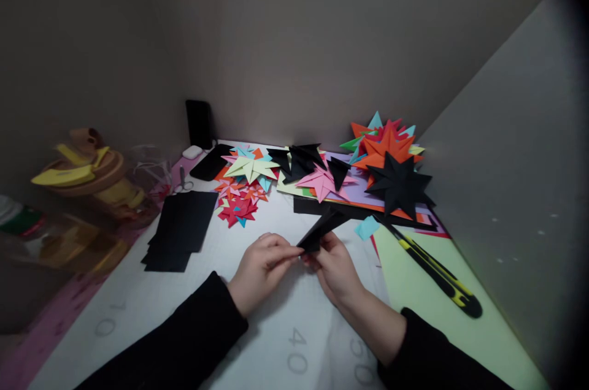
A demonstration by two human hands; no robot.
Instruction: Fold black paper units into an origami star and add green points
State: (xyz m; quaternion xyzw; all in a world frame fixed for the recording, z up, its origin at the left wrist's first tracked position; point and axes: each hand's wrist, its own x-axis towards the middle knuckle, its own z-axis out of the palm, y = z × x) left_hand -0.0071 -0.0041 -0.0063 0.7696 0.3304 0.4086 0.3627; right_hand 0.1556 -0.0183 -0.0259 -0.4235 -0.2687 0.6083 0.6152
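Note:
Both hands meet over the middle of the white mat (276,341). Between them is a folded piece of black paper (319,229), its long point tilted up and to the right. My left hand (267,264) pinches its lower left corner with thumb and forefinger. My right hand (335,267) grips the lower right side, and some of those fingers are hidden behind the paper. A small light blue paper piece (367,228) lies just right of my right hand. To the left rests a stack of black paper sheets (184,227).
Folded paper stars in many colours (251,168) pile up at the back, with a black star (400,184) at the right. A yellow-black utility knife (437,270) lies on pale green paper (414,310). Small scissors (184,180), a black phone (211,162) and a lidded cup (110,181) stand left.

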